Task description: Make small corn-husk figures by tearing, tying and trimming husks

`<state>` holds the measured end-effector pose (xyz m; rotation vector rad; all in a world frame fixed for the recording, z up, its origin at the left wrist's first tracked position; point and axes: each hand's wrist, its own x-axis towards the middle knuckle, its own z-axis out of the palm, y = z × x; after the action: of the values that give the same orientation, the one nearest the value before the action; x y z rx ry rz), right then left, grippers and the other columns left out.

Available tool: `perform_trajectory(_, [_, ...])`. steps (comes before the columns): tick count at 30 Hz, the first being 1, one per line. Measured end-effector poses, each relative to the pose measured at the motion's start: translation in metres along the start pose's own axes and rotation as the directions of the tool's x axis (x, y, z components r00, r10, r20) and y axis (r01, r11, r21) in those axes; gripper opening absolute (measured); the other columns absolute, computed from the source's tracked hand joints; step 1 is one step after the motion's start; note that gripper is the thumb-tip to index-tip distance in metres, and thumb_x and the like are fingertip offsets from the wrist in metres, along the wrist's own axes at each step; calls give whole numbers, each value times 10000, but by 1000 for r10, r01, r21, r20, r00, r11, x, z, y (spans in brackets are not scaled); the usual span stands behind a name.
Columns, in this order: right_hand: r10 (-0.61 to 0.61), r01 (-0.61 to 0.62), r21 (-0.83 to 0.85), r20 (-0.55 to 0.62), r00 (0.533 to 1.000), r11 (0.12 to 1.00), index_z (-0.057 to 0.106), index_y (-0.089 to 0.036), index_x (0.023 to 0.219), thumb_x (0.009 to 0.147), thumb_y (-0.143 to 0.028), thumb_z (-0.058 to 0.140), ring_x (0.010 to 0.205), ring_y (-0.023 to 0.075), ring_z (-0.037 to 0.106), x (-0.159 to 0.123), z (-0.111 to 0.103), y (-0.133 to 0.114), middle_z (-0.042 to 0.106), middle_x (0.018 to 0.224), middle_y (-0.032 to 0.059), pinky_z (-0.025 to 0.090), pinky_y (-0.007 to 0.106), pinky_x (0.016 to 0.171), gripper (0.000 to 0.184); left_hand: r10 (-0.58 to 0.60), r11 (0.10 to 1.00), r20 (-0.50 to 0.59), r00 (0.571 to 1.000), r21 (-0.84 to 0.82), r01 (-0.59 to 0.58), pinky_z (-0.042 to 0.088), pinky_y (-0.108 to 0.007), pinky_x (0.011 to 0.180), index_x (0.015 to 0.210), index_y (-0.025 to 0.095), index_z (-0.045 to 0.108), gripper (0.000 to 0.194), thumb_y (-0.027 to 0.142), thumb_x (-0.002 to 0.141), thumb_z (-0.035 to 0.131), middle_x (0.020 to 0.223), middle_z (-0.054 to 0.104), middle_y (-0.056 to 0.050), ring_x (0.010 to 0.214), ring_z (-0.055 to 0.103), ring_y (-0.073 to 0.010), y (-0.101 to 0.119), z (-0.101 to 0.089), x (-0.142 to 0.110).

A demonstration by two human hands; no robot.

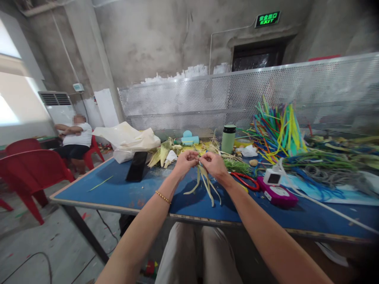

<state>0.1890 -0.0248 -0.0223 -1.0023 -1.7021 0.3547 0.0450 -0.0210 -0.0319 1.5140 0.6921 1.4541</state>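
My left hand (186, 162) and my right hand (214, 165) are closed in pinches, almost touching, above the table's middle. Between them they grip the top of a small bundle of pale corn husk strips (206, 185). Several strip ends dangle below, spreading toward the blue tabletop. My fingers partly hide the gripped end. Behind my left hand lies a heap of dried husks (162, 153) with a crumpled white tissue (171, 157). Beyond my right hand are green plant strands (237, 166) and red-handled scissors (245, 181).
A black phone (136, 166) and a white plastic bag (126, 140) occupy the left. A green bottle (229, 140), colourful strips (281, 130), a magenta box (276, 193) and a white cable (328, 203) are on the right. A person (77, 134) sits far left, near red chairs (35, 169).
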Motion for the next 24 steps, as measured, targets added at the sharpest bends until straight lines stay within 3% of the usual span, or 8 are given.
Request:
perform_trajectory(6, [175, -197, 207, 122, 977, 958, 533, -199, 665, 756, -303, 559, 317, 115, 467, -6, 2, -4, 517, 409, -53, 384, 231, 357, 141, 191, 963, -46, 981, 202, -178, 419, -208, 569, 951, 143, 578, 301, 63, 661, 596, 692, 588, 17, 589, 531, -85, -4, 1, 0])
perform_trajectory(11, [181, -205, 210, 131, 975, 956, 533, -191, 666, 764, -272, 551, 309, 112, 471, -6, 1, -7, 515, 390, -53, 388, 218, 347, 128, 302, 843, -43, 952, 480, -245, 436, -242, 652, 909, 150, 667, 214, 79, 731, 571, 761, 634, -30, 691, 561, -124, -1, 1, -3])
perform_trajectory(15, [186, -211, 199, 136, 973, 957, 533, -193, 682, 773, -300, 559, 313, 116, 465, -6, 1, -5, 513, 398, -52, 384, 223, 345, 143, 325, 767, -13, 946, 588, -256, 426, -253, 689, 808, 150, 690, 144, 89, 757, 569, 766, 644, -40, 736, 563, -140, 4, 0, -5])
perform_trajectory(19, [134, -143, 92, 96, 986, 986, 550, -193, 704, 794, -334, 567, 366, 130, 505, -5, 2, -1, 543, 447, -32, 409, 240, 403, 169, 275, 772, -11, 961, 598, -215, 392, -238, 637, 706, 142, 641, 110, 130, 778, 558, 678, 592, -15, 670, 511, -125, 3, -3, -4])
perform_trajectory(24, [-60, 64, -65, 62, 996, 996, 617, -178, 777, 808, -293, 557, 568, 152, 582, -2, 1, 4, 655, 668, 37, 456, 267, 566, 133, 201, 841, -4, 980, 513, -171, 323, -233, 563, 609, 144, 558, 175, 205, 771, 581, 565, 477, 23, 575, 403, -102, -3, -7, 0])
